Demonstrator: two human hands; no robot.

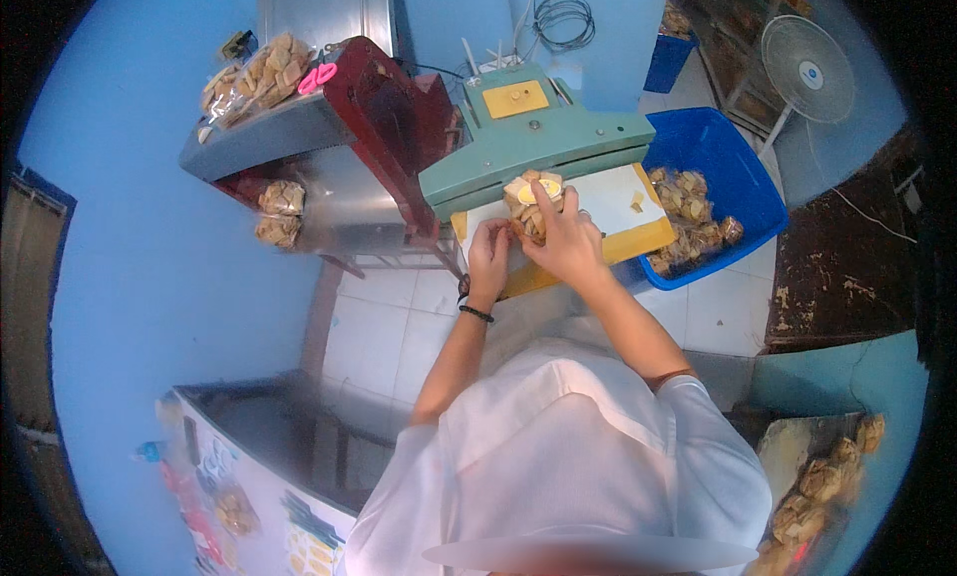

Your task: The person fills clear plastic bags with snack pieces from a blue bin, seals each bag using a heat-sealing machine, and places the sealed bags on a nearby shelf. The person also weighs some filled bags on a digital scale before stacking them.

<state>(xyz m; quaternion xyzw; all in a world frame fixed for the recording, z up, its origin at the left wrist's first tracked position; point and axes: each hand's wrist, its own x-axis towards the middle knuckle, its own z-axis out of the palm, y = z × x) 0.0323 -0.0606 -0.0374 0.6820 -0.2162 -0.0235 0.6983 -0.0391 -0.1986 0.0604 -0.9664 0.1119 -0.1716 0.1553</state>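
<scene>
A clear plastic bag of tan snack pieces [531,219] with a yellow oval label [540,192] lies on the white shelf [598,202] of a green bag-sealing machine [553,146]. My right hand [567,241] grips it from the right, with the index finger over the label and the thumb at its lower edge. At the bag's lower left side, the fingertips of my left hand [489,256] pinch its edge. The machine's long jaw runs just behind the bag. A small yellow scrap [636,201] rests on the shelf to the right.
A blue plastic tub [714,146] holding several filled bags [691,202] stands right of the machine. To the left, a metal table [262,135] carries a large snack bag [273,68] and pink-handled scissors [318,77]. A fan [807,68] stands far right. Behind are a white-sided bin [254,471] and more bags [800,516].
</scene>
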